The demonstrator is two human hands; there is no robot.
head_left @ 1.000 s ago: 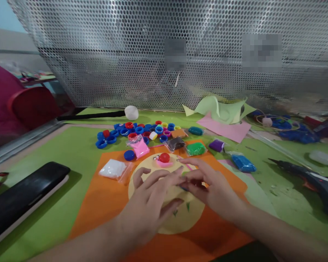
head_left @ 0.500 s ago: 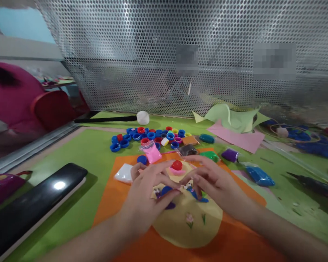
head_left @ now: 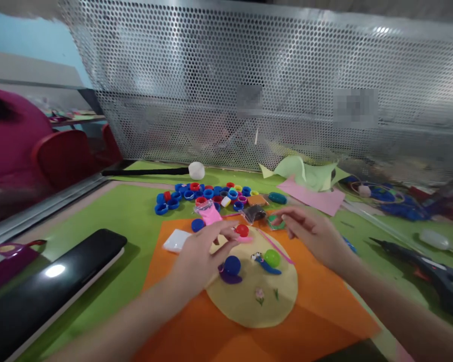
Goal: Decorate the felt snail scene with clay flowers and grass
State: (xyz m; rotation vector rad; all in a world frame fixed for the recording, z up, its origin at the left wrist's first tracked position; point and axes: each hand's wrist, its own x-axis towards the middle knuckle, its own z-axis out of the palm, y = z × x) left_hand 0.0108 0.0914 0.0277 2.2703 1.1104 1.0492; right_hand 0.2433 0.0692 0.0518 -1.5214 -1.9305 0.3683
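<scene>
A round pale-yellow disc (head_left: 245,306) lies on an orange sheet (head_left: 324,306). On it rest a snail shape with a dark-blue cap shell (head_left: 232,265) and purple body, another with a lime-green cap (head_left: 272,258) and blue body, a red cap (head_left: 242,231) on a pink strip, and a small pink flower (head_left: 259,294). My left hand (head_left: 204,249) hovers over the disc's left edge, thumb and forefinger apart beside the red cap. My right hand (head_left: 313,234) reaches over the green packet (head_left: 275,222), fingers slightly bent and apart; whether they touch it is unclear.
Bottle caps (head_left: 207,193) cluster behind the disc, near pink (head_left: 210,213) and white packets (head_left: 176,241). A black case (head_left: 60,286) lies left, a glue gun (head_left: 423,266) right. Crumpled green paper (head_left: 302,173) stands before a perforated metal panel (head_left: 219,90). A person in pink (head_left: 15,136) sits left.
My hands have parted from close together over the snail shapes. The left drew slightly back and left; the right moved outward to the green packet. The view shifted slightly, and both snails now show.
</scene>
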